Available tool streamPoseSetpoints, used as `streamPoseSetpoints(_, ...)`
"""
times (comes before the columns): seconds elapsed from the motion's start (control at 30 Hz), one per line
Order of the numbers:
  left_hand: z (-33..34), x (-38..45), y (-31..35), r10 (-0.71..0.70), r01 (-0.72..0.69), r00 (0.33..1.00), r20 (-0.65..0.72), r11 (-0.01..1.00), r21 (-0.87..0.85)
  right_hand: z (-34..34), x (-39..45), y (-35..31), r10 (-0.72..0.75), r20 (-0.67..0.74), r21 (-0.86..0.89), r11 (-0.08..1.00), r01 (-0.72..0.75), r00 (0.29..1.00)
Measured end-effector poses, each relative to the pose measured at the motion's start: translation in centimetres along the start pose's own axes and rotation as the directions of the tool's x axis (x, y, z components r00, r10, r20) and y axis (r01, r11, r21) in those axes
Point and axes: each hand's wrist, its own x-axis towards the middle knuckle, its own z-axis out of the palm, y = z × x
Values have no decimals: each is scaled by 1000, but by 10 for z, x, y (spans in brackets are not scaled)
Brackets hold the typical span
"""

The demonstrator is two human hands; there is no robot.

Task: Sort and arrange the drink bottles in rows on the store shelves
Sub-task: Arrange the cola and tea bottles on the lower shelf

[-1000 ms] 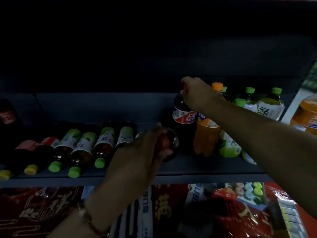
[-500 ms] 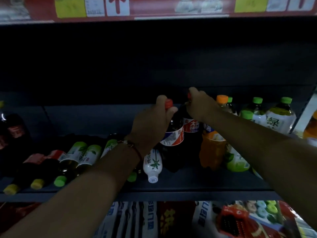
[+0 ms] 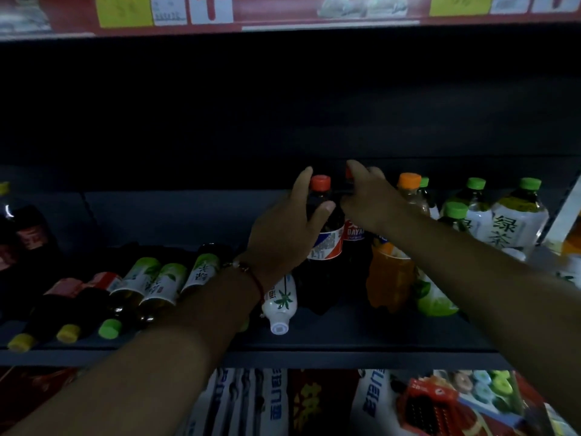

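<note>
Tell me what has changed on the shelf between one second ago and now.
The left hand lifted a dark cola bottle from lying low on the shelf and stood it upright beside the second cola bottle; its fingers now loosen around the neck. A white bottle lying behind it came into sight. The right hand stayed on the second bottle's cap.

Place: a shop aisle.
Evidence: dark metal shelf (image 3: pixel 345 354) stocked with drink bottles (image 3: pixel 515 221); price tags (image 3: pixel 124 9) on the rail above; packaged goods (image 3: pixel 248 401) below.
</note>
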Motion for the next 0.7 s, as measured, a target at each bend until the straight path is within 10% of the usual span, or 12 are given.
streamPoseSetpoints(0.23, -30, -119, -62, 128, -123, 992, 5, 941, 315, 56, -107, 8, -272, -151, 46, 959, 281, 951)
streamPoseSetpoints(0.4, -19, -181, -132, 83, -108, 994, 75, 884, 456, 147, -156, -1, -215, 86, 214, 958, 193, 973)
streamPoseSetpoints(0.7, 7, -184, -141, 30, 19, 996, -85, 853, 522, 184, -146, 8, -145, 31, 233, 963, 134, 989)
